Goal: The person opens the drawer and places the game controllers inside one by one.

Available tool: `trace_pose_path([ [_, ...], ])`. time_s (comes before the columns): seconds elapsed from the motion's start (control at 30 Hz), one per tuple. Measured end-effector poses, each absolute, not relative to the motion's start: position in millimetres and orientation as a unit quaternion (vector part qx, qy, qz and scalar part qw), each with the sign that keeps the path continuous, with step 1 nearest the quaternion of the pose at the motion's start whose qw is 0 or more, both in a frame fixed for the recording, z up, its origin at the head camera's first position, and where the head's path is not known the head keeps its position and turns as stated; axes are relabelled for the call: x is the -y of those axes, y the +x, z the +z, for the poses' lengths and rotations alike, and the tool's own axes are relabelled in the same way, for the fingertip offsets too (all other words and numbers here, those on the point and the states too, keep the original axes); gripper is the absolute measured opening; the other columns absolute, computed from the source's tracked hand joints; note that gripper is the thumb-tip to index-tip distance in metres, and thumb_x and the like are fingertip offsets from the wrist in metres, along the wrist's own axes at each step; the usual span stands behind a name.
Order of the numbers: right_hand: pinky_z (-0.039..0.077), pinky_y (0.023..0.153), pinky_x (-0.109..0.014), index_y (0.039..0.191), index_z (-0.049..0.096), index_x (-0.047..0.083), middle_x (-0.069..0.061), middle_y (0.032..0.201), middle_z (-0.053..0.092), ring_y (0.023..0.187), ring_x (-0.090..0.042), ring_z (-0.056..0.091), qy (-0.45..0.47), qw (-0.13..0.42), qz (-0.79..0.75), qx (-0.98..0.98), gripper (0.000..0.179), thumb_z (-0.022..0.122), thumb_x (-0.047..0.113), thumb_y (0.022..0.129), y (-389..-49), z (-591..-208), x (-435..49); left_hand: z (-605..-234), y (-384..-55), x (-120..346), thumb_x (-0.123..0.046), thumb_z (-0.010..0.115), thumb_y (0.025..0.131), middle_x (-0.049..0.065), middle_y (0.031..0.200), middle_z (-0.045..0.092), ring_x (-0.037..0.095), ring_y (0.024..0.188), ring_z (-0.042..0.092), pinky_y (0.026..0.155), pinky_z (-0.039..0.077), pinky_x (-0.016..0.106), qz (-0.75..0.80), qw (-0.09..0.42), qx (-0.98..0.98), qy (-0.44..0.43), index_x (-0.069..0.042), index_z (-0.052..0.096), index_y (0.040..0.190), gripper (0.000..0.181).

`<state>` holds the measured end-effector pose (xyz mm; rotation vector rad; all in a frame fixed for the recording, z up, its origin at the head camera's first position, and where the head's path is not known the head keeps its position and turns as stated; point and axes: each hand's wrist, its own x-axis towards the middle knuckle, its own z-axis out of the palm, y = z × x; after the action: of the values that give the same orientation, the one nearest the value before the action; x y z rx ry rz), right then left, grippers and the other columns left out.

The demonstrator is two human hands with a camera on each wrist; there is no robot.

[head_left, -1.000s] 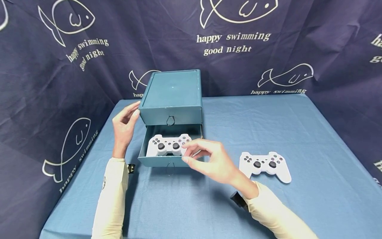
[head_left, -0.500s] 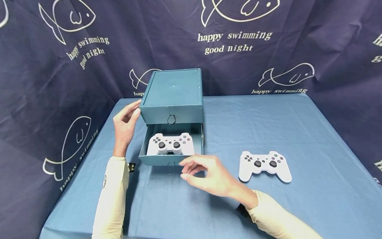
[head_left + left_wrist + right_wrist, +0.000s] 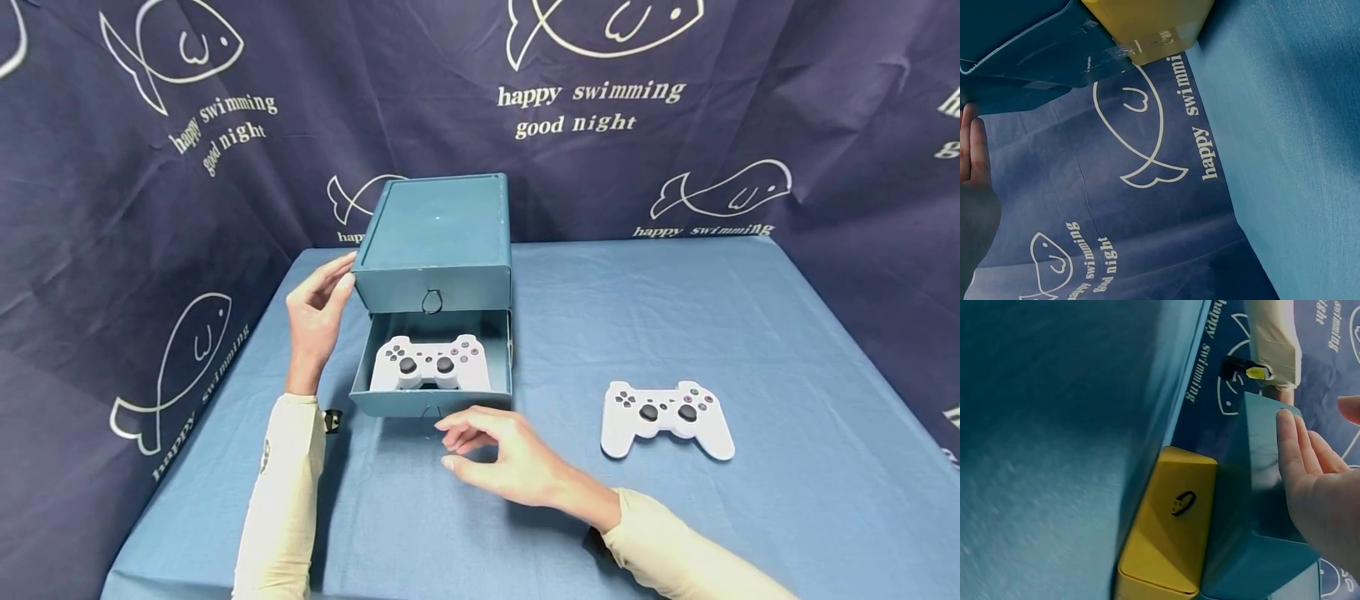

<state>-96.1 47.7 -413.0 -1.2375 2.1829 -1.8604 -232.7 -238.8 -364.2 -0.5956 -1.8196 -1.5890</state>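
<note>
On the bench (image 3: 630,325), left grip (image 3: 312,321) unclenched against the cabinet (image 3: 435,229), right grip (image 3: 517,462) loose near a drawer (image 3: 393,405), controller (image 3: 427,365) inside

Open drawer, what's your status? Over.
Left hand at the cabinet. Right hand in front of the drawer, holding nothing. White controller inside. Nothing else seen in the way.

drawer controller (image 3: 429,352): lower ends behind drawer front (image 3: 401,406) | yellow box (image 3: 1154,26): cropped, left-wrist top | left fingers (image 3: 979,150): cropped, left-wrist edge

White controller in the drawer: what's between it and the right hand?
In the head view, the drawer's front panel stands between the controller and the right hand.
</note>
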Motion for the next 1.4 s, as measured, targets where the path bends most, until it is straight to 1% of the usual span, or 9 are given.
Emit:
trace_pose_path([
  [0.17, 0.057, 0.087, -0.033, 0.128, 0.068, 0.000, -0.005, 0.104, 0.070, 0.093, -0.029, 0.072, -0.390, 0.017, -0.604, -0.695, 0.038, 0.075, -0.001, 0.091, -97, -417, -43, -364, -233, 238, 0.000, 0.066, 0.099, 0.005, 0.120, 0.074, 0.015, 0.109, 0.070, 0.090, 0.051, 0.025, -0.609, 0.322, 0.688, -0.228, 0.007, 0.070, 0.128, 0.030],
  [0.4, 0.056, 0.090, -0.033, 0.133, 0.065, 0.002, -0.006, 0.107, 0.070, 0.098, -0.026, 0.071, -0.385, 0.036, -0.602, -0.698, 0.043, 0.075, 0.002, 0.092, -98, -417, -41, -364, -233, 238, -0.002, 0.065, 0.099, 0.004, 0.119, 0.075, 0.015, 0.109, 0.071, 0.090, 0.051, 0.025, -0.605, 0.325, 0.689, -0.231, 0.007, 0.070, 0.127, 0.030],
  [0.53, 0.055, 0.092, -0.032, 0.135, 0.064, 0.002, -0.006, 0.108, 0.069, 0.098, -0.030, 0.071, -0.383, 0.056, -0.592, -0.707, 0.045, 0.075, 0.003, 0.092, -98, -417, -41, -364, -232, 238, -0.003, 0.066, 0.099, 0.004, 0.119, 0.074, 0.016, 0.109, 0.071, 0.090, 0.051, 0.025, -0.606, 0.324, 0.690, -0.229, 0.007, 0.070, 0.128, 0.030],
  [0.67, 0.054, 0.094, -0.031, 0.138, 0.062, 0.003, -0.005, 0.110, 0.068, 0.101, -0.031, 0.069, -0.382, 0.078, -0.583, -0.713, 0.048, 0.076, 0.003, 0.092, -98, -416, -41, -364, -233, 238, -0.001, 0.065, 0.099, 0.006, 0.119, 0.074, 0.016, 0.109, 0.071, 0.090, 0.051, 0.025, -0.610, 0.323, 0.687, -0.227, 0.007, 0.070, 0.127, 0.030],
  [0.77, 0.053, 0.095, -0.031, 0.139, 0.062, 0.003, -0.006, 0.111, 0.067, 0.103, -0.031, 0.068, -0.385, 0.085, -0.579, -0.714, 0.049, 0.076, 0.004, 0.092, -99, -417, -40, -364, -233, 238, -0.001, 0.065, 0.099, 0.006, 0.119, 0.074, 0.016, 0.109, 0.070, 0.090, 0.051, 0.025, -0.610, 0.324, 0.686, -0.228, 0.007, 0.070, 0.127, 0.030],
  [1.07, 0.051, 0.100, -0.030, 0.143, 0.058, 0.002, -0.015, 0.119, 0.066, 0.109, -0.033, 0.067, -0.396, 0.097, -0.574, -0.710, 0.054, 0.075, 0.003, 0.092, -100, -419, -36, -365, -233, 238, -0.003, 0.066, 0.099, 0.007, 0.120, 0.074, 0.016, 0.109, 0.071, 0.090, 0.051, 0.026, -0.608, 0.325, 0.687, -0.231, 0.006, 0.070, 0.127, 0.030],
  [1.3, 0.050, 0.102, -0.032, 0.142, 0.057, 0.002, -0.010, 0.125, 0.066, 0.115, -0.025, 0.066, -0.399, 0.089, -0.580, -0.704, 0.052, 0.074, 0.006, 0.093, -100, -420, -33, -365, -233, 238, -0.003, 0.066, 0.099, 0.007, 0.120, 0.074, 0.016, 0.110, 0.071, 0.091, 0.051, 0.026, -0.607, 0.326, 0.686, -0.233, 0.007, 0.070, 0.128, 0.030],
  [1.4, 0.049, 0.102, -0.032, 0.142, 0.057, 0.002, -0.010, 0.127, 0.066, 0.116, -0.022, 0.066, -0.402, 0.087, -0.581, -0.702, 0.052, 0.074, 0.006, 0.093, -100, -420, -32, -365, -233, 238, -0.004, 0.066, 0.099, 0.006, 0.119, 0.074, 0.016, 0.109, 0.071, 0.091, 0.051, 0.026, -0.605, 0.327, 0.687, -0.233, 0.006, 0.070, 0.128, 0.030],
])
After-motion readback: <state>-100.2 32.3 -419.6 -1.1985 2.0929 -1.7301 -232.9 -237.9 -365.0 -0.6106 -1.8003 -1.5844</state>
